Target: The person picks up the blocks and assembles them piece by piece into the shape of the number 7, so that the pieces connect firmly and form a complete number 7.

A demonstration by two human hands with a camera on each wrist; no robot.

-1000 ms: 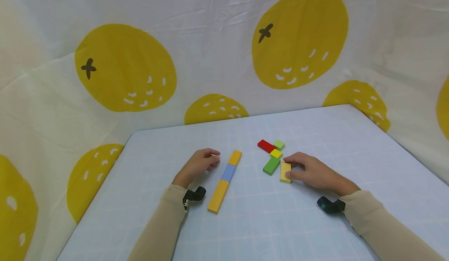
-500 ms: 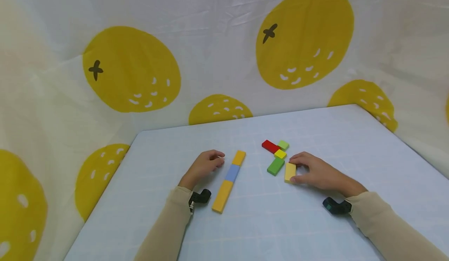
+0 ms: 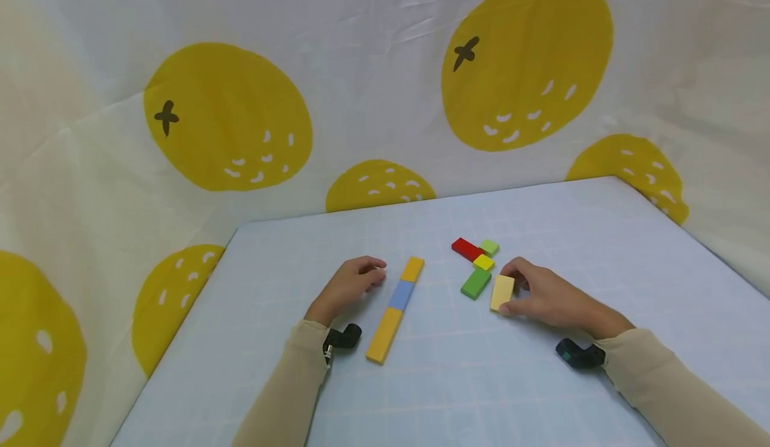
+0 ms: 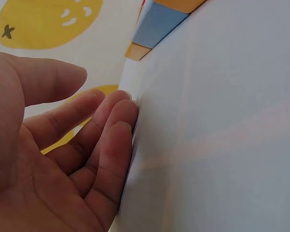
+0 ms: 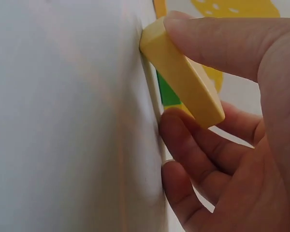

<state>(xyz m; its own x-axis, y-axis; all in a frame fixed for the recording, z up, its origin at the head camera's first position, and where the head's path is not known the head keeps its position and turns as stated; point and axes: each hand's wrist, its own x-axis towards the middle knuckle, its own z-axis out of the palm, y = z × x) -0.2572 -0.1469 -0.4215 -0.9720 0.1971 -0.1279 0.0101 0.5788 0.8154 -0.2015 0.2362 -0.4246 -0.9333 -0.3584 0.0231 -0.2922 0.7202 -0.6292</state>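
Head view first: where did you see the pale yellow block [image 3: 502,292]?

At my end of the link, I saw it in the right hand [image 3: 547,296], pinched with the thumb at its near end and a finger at its far end. It was just right of the green block [image 3: 476,284], with a small gap between them. Beyond that one, a bright yellow block [image 3: 484,262], a red block [image 3: 466,249] and a light green block [image 3: 490,247] made a tight cluster.

And the left hand [image 3: 349,283]?

It held nothing. It lay beside a slanting row on the table [image 3: 457,380]: a blue block [image 3: 400,295] between a short orange block [image 3: 412,269] and a long orange block [image 3: 385,337], end to end.

Left wrist view?

I got the palm, with loosely bent fingers [image 4: 117,145] alongside the tabletop and nothing between them. Part of the row showed past the thumb.

Right wrist view?

There the pale block was tilted, its thumb end close to the tabletop and its other end raised. I couldn't tell whether it touched. Some green showed behind it.
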